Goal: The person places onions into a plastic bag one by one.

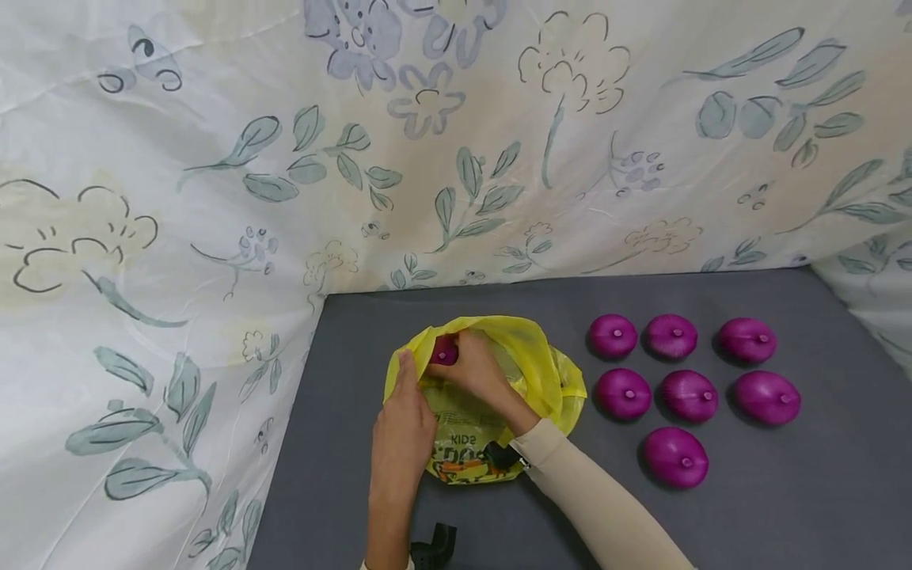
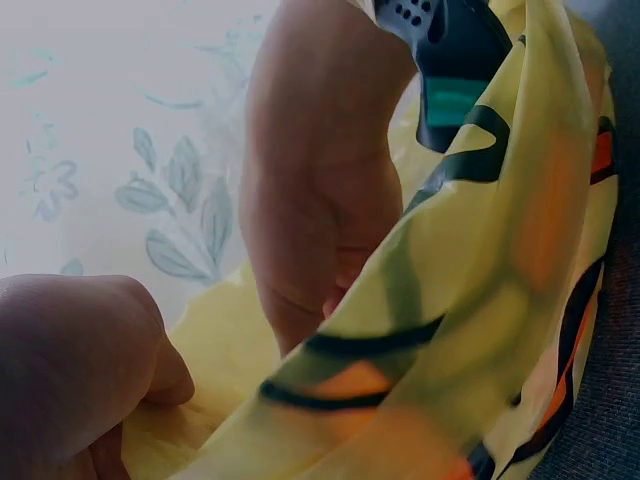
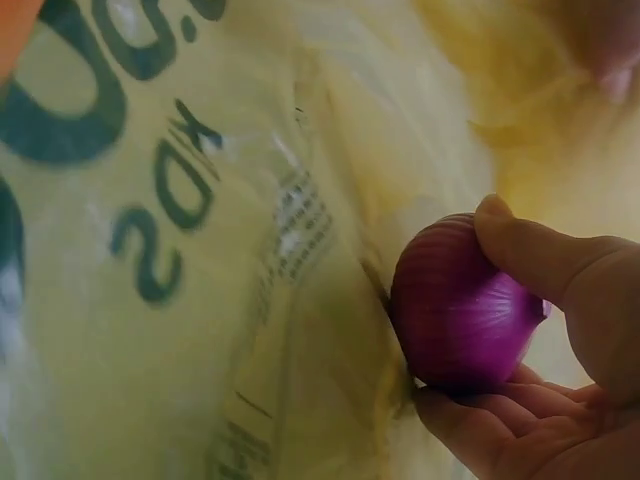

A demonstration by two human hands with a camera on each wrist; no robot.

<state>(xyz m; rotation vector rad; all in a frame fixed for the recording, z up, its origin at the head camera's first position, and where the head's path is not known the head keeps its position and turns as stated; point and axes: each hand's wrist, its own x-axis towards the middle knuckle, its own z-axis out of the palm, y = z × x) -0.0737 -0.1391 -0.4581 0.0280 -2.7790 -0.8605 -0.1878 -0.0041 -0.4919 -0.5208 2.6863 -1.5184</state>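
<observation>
A yellow plastic bag (image 1: 556, 368) with dark printing stands with its mouth spread wide on the grey table. My left hand (image 1: 404, 423) grips the bag's near-left rim; in the left wrist view its thumb and fingers (image 2: 155, 370) close over the yellow plastic. Reaching inside the bag, my right hand (image 1: 479, 368) holds a red onion (image 1: 445, 350). The right wrist view shows that onion (image 3: 465, 305) between the thumb above and the fingers below, against the bag's inner wall. Its stem end points toward the palm.
Several red onions, among them a front one (image 1: 675, 457) and a far-right one (image 1: 767, 397), lie in loose rows on the grey table (image 1: 841, 475) right of the bag. A floral cloth (image 1: 456, 198) hangs behind and along the left side of the table.
</observation>
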